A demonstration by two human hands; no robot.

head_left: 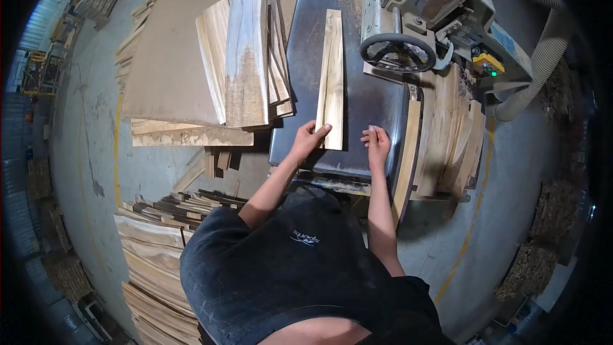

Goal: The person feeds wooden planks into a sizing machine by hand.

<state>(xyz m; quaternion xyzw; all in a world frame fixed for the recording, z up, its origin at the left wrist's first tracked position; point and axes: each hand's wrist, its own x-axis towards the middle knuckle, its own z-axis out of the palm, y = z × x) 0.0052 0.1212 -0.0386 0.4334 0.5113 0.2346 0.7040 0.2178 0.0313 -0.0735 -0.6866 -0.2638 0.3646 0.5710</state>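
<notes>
- Head view: on the bench (377, 99), the left hand (309, 140) pinches the narrow board (332, 76) near its closer end.
- Empty right hand (378, 147), fingers loosely curled, is at the bench's right side.
- One-handed grip could let the board swivel.

Plank (332, 76) on machine table (370, 102); board stack (246, 64) left; handwheel (398, 55) right.

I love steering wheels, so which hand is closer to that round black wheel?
The right hand. It is on the wheel's side of the narrow board, nearer you than the wheel. The left hand is farther left, at the board's near end.
</notes>
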